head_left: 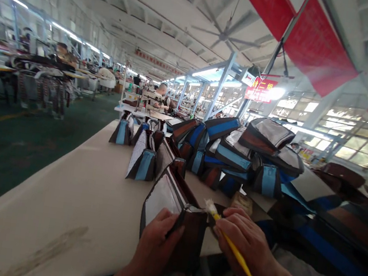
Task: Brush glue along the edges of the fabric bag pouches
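My left hand (160, 240) grips the near corner of a dark brown and grey bag piece (191, 238) with a white lining, thumb on its end panel. The piece stands upright on the pale tabletop (92, 198). In my right hand (246, 239) is a yellow-handled brush (234, 250), its pale bristles close to the piece's upper right corner; whether they touch it I cannot tell. Behind my right hand sits a small tan, stained container or block (242, 203), partly hidden by my fingers.
Several similar pieces with light blue end panels (145, 165) stand beyond mine. A high pile of blue, brown and grey pieces (233, 152) fills the back right. More dark pieces (344, 245) lie at right. The green floor (78, 129) runs along the table's left edge. People work farther off.
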Available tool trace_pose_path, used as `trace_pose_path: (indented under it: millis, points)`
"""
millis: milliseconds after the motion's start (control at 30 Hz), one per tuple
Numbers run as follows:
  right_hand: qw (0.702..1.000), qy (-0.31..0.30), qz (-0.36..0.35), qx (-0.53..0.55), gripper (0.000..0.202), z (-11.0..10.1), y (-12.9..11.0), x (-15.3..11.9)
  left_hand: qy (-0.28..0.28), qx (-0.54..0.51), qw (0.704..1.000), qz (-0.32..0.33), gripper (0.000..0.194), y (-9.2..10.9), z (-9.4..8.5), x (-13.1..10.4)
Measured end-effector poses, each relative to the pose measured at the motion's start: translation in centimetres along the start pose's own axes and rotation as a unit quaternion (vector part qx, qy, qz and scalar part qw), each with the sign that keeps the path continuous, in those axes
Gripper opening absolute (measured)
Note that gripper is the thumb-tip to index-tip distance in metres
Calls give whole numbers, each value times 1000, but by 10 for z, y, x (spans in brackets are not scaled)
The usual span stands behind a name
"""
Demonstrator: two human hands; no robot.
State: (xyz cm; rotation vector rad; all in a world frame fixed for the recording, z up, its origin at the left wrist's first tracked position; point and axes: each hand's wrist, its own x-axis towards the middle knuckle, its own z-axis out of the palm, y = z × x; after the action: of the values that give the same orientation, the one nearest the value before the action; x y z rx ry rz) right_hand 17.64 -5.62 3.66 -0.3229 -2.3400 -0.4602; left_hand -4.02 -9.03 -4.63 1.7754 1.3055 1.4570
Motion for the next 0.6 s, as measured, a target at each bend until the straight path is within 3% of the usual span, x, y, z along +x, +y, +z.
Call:
trace_pose_path:
  millis: [133,267,367,467,600]
  points:
    - [998,40,10,40,19,8,-12,7,3,3,1000,2,20,1,4,4]
    - [998,20,2,66,16,26,-18,16,6,-5,1000,4,24,2,3,4]
    - [999,17,18,22,15,21,-15,13,12,-8,1000,1,26,3,0,3]
    - [998,54,34,-10,17,12,-16,5,15,-11,1000,-6,26,2,-1,3]
    - [997,68,14,21,21,18,-23,-4,19,-12,1000,-15,25,-1,2,2]
